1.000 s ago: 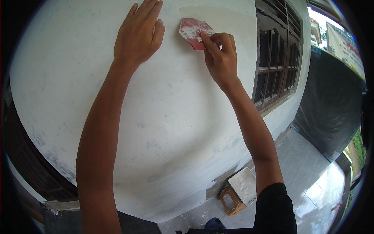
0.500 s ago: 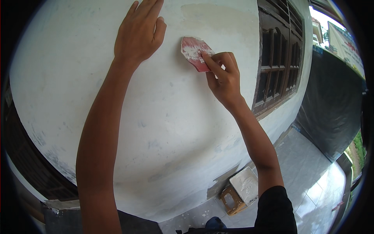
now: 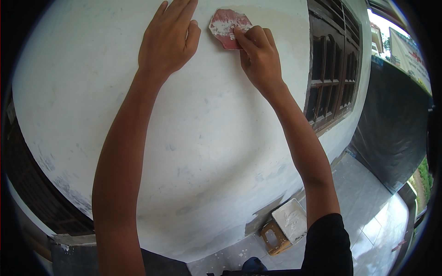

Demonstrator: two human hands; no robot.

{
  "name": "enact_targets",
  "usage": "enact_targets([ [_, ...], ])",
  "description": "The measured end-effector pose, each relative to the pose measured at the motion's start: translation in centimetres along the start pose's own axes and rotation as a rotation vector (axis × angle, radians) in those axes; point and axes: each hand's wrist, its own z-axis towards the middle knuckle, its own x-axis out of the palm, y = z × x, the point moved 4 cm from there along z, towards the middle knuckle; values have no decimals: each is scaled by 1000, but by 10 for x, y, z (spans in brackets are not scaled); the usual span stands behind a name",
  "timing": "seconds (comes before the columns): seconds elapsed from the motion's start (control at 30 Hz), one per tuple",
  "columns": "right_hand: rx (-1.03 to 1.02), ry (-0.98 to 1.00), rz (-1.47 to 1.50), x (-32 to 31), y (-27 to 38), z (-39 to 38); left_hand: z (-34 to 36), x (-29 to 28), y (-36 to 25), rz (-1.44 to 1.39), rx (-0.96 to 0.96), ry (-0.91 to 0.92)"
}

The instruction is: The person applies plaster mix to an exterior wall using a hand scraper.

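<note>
A white plastered wall (image 3: 193, 138) fills most of the view. My left hand (image 3: 168, 39) lies flat against it near the top, fingers together and pointing up, holding nothing. Just to its right, my right hand (image 3: 258, 57) presses a small red, white-smeared flat scraper (image 3: 228, 27) against the wall with its fingertips. The scraper sits between the two hands, close to the left hand's little finger.
A dark wooden window frame (image 3: 334, 78) stands right of my right arm. On the tiled floor below are a white tray of plaster (image 3: 290, 221) and a small wooden block (image 3: 274, 237). A dark sheet (image 3: 396, 138) hangs at the far right.
My right hand slid the scraper down and rightward on the wall, then back up toward the top. My left hand stayed flat in place.
</note>
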Motion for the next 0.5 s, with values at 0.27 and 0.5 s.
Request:
enact_targets([
  [0.27, 40, 82, 57, -27, 26, -30, -1, 1, 1, 1, -5, -14],
  [0.5, 29, -69, 17, -23, -1, 0, 1, 1, -1, -24, -19, 7],
])
